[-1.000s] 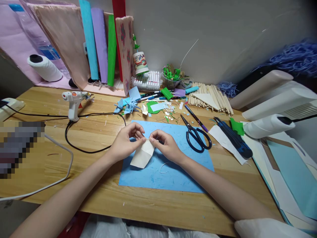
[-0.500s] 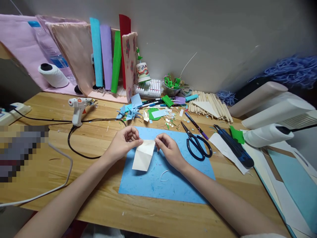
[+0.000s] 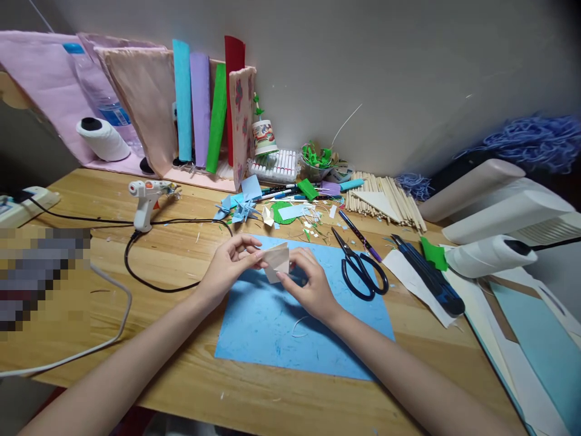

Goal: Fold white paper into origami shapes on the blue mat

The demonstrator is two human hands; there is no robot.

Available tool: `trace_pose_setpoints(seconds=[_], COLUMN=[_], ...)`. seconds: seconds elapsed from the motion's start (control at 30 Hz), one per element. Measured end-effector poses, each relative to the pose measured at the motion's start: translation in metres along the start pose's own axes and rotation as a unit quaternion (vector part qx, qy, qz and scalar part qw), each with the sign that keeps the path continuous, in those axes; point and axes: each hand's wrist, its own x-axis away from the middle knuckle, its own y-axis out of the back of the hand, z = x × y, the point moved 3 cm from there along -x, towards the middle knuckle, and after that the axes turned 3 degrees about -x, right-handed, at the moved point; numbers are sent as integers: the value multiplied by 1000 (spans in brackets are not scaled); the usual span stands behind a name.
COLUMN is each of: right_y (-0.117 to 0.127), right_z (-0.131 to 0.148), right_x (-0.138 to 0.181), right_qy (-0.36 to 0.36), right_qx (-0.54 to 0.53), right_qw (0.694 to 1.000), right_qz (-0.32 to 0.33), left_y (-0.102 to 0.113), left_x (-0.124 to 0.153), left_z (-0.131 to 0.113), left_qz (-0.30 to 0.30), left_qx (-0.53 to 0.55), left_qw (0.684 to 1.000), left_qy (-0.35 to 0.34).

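My left hand (image 3: 227,266) and my right hand (image 3: 308,284) both pinch a small folded piece of cream paper (image 3: 276,261), held just above a blue sheet (image 3: 281,321) lying on the wooden desk (image 3: 181,266). The left fingers grip the paper's left edge. From the right and below, the right fingers hold it, and the paper is folded up into a compact shape. Black scissors (image 3: 361,269) lie on the blue sheet's right edge, close to my right hand.
A glue gun (image 3: 144,200) with a black cord stands at the left. Coloured paper rolls (image 3: 204,103), markers (image 3: 279,163), paper scraps and wooden sticks (image 3: 385,194) line the back. A blue utility knife (image 3: 429,275), paper sheets and white rolls (image 3: 490,254) crowd the right.
The cream paper, hanging open as a long flap before, is now folded up short between both hands. My right hand has moved in under it.
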Motion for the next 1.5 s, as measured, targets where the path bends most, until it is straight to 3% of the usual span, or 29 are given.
trace_pose_setpoints(seconds=[0.17,0.33,0.4,0.5,0.57,0.67,0.77,0.87,0.97,1.1,1.27,1.5], right_y=[1,-4,-7,-9,-7,0,5,1,-2,-3,-1,-3], right_z=[11,14,17,21,20,7,-13,-26,-25,-16,-4,2], right_x=[4,8,10,13,13,9,3,-3,-5,-4,-3,2], right_qy=[118,189,216,227,190,51,-83,-141,-133,-108,-6,92], right_qx=[117,207,229,215,173,88,-26,-175,-220,-192,-92,5], right_qw=[985,960,948,948,966,992,986,973,966,973,994,992], right_qz=[-38,15,39,57,31,-69,-142,-51,35,69,58,81], left_y=[-4,-1,2,8,10,11,9,7,4,2,2,0], left_x=[1,-4,-5,-7,-7,-8,-7,-4,-3,-3,-2,2], left_z=[3,21,25,25,21,16,12,9,8,11,9,7], left_qz=[34,98,90,32,-17,-48,-44,-32,-12,7,-12,-3], left_qx=[-68,-149,-175,-206,-217,-187,-148,-128,-113,-121,-160,-130], left_qw=[997,982,979,978,976,981,988,991,994,992,987,991], left_qy=[6,57,58,26,-1,-19,-16,-5,8,14,-18,-22])
